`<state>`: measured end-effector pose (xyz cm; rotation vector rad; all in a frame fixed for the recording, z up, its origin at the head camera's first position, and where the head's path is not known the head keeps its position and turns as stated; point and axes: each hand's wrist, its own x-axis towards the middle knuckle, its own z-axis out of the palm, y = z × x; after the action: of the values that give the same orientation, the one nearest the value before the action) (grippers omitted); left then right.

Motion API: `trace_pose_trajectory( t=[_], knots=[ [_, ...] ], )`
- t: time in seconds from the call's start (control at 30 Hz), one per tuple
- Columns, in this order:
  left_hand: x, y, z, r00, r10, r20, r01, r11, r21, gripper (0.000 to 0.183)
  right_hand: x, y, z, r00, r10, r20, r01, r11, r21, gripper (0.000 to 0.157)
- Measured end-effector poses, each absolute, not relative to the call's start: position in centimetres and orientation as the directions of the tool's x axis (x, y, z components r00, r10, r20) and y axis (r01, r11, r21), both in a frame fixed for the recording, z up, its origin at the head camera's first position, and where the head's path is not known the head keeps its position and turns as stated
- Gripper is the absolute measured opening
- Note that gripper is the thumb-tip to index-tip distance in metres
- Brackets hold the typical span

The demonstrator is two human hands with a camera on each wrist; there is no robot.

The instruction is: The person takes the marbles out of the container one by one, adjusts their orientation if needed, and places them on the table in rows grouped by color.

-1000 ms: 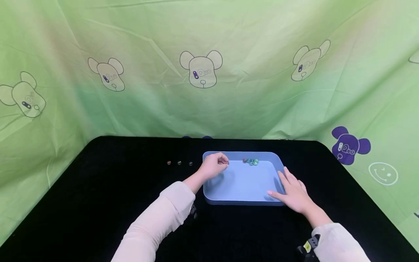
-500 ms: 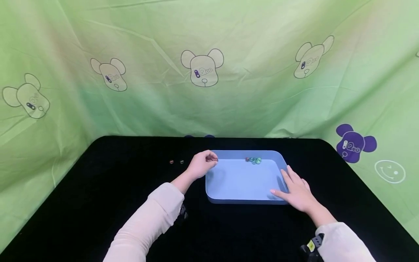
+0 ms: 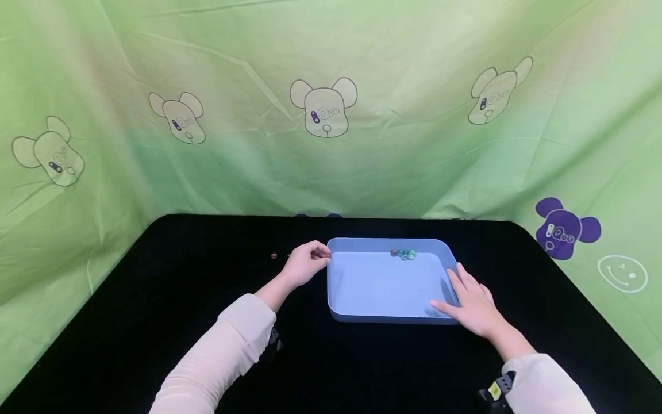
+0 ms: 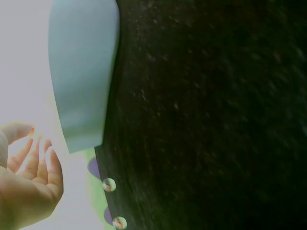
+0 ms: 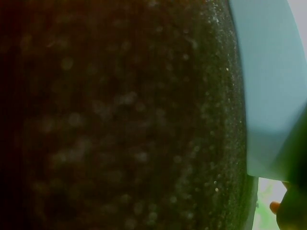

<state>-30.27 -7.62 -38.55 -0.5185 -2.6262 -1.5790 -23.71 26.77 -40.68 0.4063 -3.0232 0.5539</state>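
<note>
My left hand (image 3: 304,263) is at the left rim of the blue tray (image 3: 385,287) and pinches a small reddish marble (image 3: 328,256) between thumb and fingertips, mostly covered by them. Along the tray's far wall lies a cluster of several marbles (image 3: 404,254), green ones with a reddish one at the left end. With fingers spread and fairly straight, my right hand (image 3: 473,305) rests on the tray's right front corner. Left of the tray, a reddish marble (image 3: 274,256) sits on the black table; another beside it is partly hidden by my left hand. The left wrist view shows two clear-looking marbles (image 4: 109,184).
The black tabletop (image 3: 372,368) extends around the tray. A green printed curtain (image 3: 248,167) hangs behind it and at both sides. A dark device (image 3: 499,391) is strapped at my right wrist.
My left hand has moved left from above the tray to its left rim, still pinching the reddish marble, and now covers table marbles seen earlier. My right hand stays on the tray.
</note>
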Motion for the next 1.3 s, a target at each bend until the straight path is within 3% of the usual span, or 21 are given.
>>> trace_pose_trajectory(
  t=[1.3],
  knots=[
    [-30.0, -15.8, -40.0, -0.994, 0.04, 0.105, 0.112, 0.464, 0.879, 0.015, -23.4, 26.7, -40.6, -0.967, -0.241, 0.089, -0.257, 0.904, -0.342, 0.083]
  ],
)
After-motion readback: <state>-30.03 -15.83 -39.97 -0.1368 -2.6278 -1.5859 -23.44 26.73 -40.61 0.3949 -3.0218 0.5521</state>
